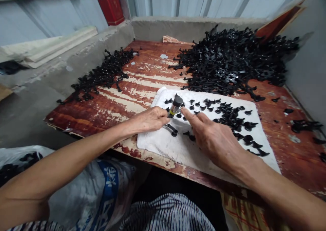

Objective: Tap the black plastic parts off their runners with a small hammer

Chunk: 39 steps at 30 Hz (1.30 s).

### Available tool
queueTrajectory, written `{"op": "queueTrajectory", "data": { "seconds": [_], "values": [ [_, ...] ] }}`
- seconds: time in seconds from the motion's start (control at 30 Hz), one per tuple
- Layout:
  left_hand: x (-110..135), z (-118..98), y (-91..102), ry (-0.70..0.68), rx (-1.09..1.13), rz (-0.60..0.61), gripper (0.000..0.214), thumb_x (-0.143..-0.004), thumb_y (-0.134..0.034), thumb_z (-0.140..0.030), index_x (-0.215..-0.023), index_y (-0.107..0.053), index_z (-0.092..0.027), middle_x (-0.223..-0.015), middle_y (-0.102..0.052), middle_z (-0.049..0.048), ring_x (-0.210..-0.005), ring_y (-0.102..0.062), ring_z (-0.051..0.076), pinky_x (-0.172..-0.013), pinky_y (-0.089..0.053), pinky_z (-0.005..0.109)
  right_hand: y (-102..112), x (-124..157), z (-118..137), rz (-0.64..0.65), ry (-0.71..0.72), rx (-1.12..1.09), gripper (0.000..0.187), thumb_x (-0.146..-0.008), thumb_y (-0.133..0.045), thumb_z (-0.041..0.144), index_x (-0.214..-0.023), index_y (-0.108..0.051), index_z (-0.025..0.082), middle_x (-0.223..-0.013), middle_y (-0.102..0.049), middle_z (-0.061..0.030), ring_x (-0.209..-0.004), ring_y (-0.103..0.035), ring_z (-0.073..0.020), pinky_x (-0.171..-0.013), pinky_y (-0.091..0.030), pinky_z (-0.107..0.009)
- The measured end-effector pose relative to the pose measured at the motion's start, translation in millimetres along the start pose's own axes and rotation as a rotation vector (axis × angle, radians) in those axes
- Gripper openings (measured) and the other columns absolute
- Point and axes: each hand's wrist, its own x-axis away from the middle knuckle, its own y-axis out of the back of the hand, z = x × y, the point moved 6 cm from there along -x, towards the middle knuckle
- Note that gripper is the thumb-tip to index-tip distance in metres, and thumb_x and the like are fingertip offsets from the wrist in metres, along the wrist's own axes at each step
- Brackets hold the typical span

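Over a white cloth [158,139], my left hand [154,118] is closed, its fingers pinching a thin black part [173,130] whose round end sticks out below them. A small clear bottle [175,106] with a black end and a yellow band is tilted just above those fingertips. My right hand [211,136] is closed too, and its index fingertip meets the side of this bottle; the thumb is hidden. Around both hands lie several small black round-headed pieces [229,113], scattered across the cloth and thickest to the right.
A large heap of black parts [229,61] covers the back right of the worn red-brown board [142,78]. A smaller pile [102,73] lies along the left edge. A red box [110,7] stands on the ledge behind; a white plastic sack [84,190] is below left.
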Motion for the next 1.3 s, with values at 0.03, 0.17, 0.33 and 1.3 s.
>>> {"op": "queueTrajectory", "data": {
  "seconds": [0.03,0.17,0.33,1.3],
  "values": [
    [1,-1,0.4,0.007,0.008,-0.003,0.028,-0.083,-0.048,-0.022,-0.056,-0.042,-0.018,-0.048,-0.037,-0.0058,-0.044,-0.032,0.006,-0.044,-0.021,0.023,3,0,-1,-0.004,0.013,-0.010,0.053,-0.086,-0.035,0.011,-0.135,-0.052,0.019,-0.079,-0.063,-0.0049,-0.045,-0.051,-0.0127,-0.041,-0.037,-0.023],
    [6,7,28.7,0.040,0.124,-0.104,0.016,-0.083,-0.052,-0.025,-0.069,-0.052,-0.017,-0.049,-0.044,-0.0058,-0.043,-0.038,0.007,-0.043,-0.026,0.021,33,10,-28,-0.254,-0.035,-0.183,0.047,-0.090,-0.035,0.017,-0.135,-0.050,0.013,-0.096,-0.069,-0.0116,-0.069,-0.066,-0.0193,-0.056,-0.052,-0.029],
    [23,45,144.6,0.243,-0.006,-0.781,0.023,-0.082,-0.058,-0.033,-0.096,-0.054,-0.016,-0.074,-0.059,0.0023,-0.077,-0.060,0.019,-0.063,-0.043,0.032,51,45,-110,-0.275,-0.402,-0.004,0.048,-0.092,-0.032,0.034,-0.137,-0.047,0.024,-0.115,-0.068,-0.0130,-0.088,-0.068,-0.0335,-0.072,-0.054,-0.047],
    [-182,-112,68.7,-0.237,0.248,-0.367,0.017,-0.070,-0.057,-0.010,-0.085,-0.051,-0.017,-0.077,-0.057,0.0007,-0.062,-0.053,0.011,-0.054,-0.045,0.023,13,93,-204,0.156,-0.840,0.245,0.039,-0.098,-0.028,0.023,-0.129,-0.048,0.009,-0.102,-0.067,-0.0187,-0.079,-0.070,-0.0307,-0.065,-0.053,-0.042]
  ]
}}
